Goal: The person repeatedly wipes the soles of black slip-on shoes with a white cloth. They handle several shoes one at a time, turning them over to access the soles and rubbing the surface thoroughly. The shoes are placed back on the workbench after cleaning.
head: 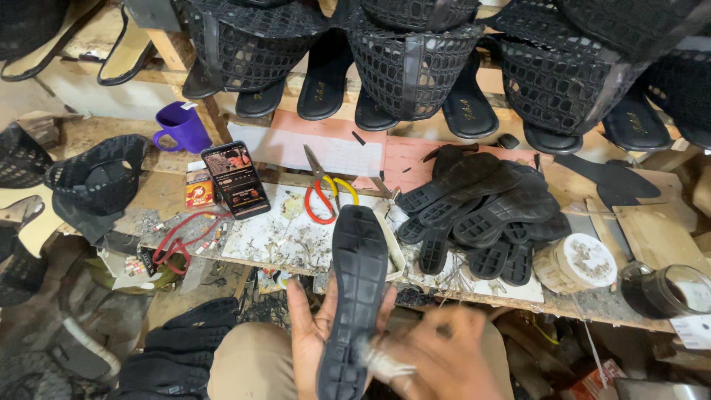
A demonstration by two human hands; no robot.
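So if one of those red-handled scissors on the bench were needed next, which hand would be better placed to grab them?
Probably the right hand. The left hand is cupped under the black sole, holding it up. The right one is blurred over the sole's near end; whether it holds something I cannot tell. The scissors lie just beyond the sole.

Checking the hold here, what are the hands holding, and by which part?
Left hand cups the black sole from beneath at its lower half. Right hand is blurred over the sole's lower end; whether it holds anything cannot be told.
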